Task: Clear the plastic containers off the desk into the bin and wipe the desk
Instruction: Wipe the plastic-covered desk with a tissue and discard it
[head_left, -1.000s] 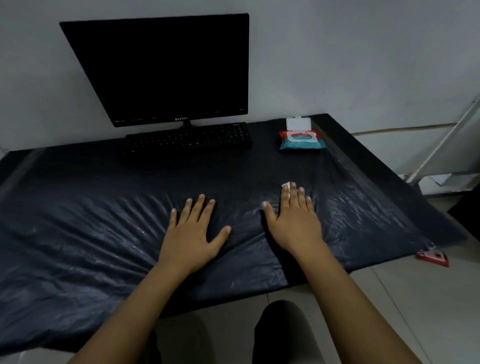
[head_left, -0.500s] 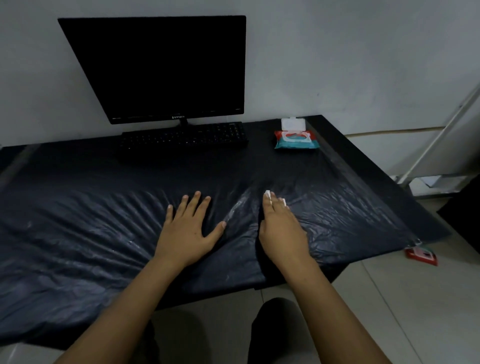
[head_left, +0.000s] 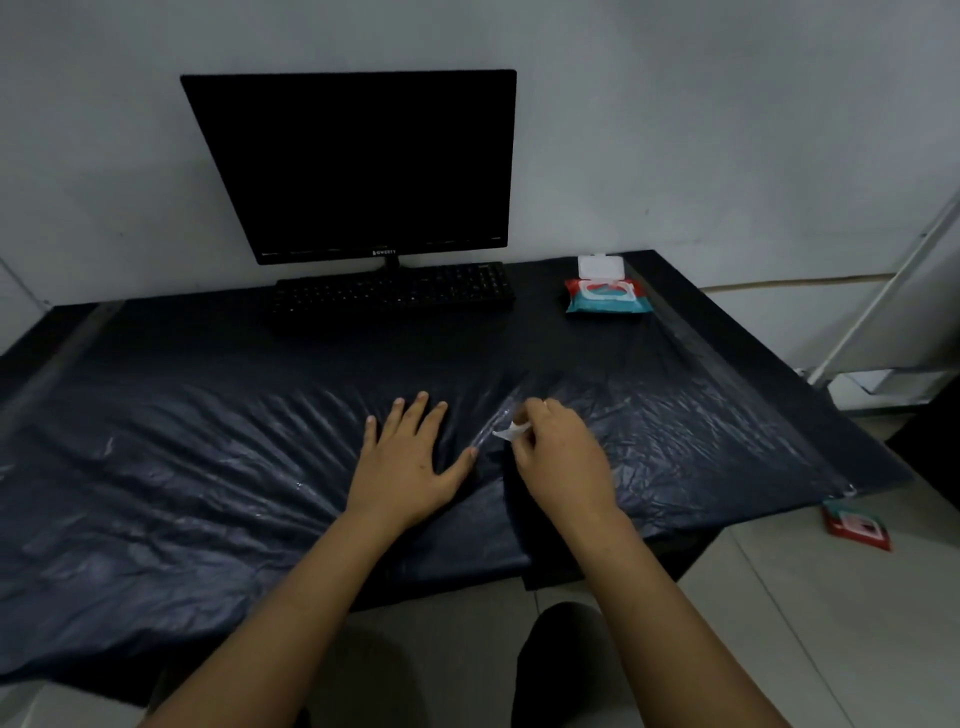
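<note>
A person's left hand (head_left: 410, 462) lay flat, fingers spread, on the desk (head_left: 156, 467), which was covered in wrinkled black plastic sheeting, while the right hand (head_left: 558, 457) pinched a small white wipe (head_left: 510, 429) near the front edge. A monitor (head_left: 358, 166) and keyboard (head_left: 392, 296) stood along the back edge against a pale wall, a wipes pack (head_left: 605, 293) lay near the back right corner, and a red packet (head_left: 857, 525) rested on the tiled floor.

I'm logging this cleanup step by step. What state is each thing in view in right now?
monitor: screen dark, upright
keyboard: flat below the monitor
wipes pack: lid flipped open
wipe: crumpled, pinched in the right hand
right hand: fingers curled round the wipe
left hand: flat, fingers spread, pressing the desk cover
desk cover: wrinkled, shiny with streaks
red packet: lying on the floor
</note>
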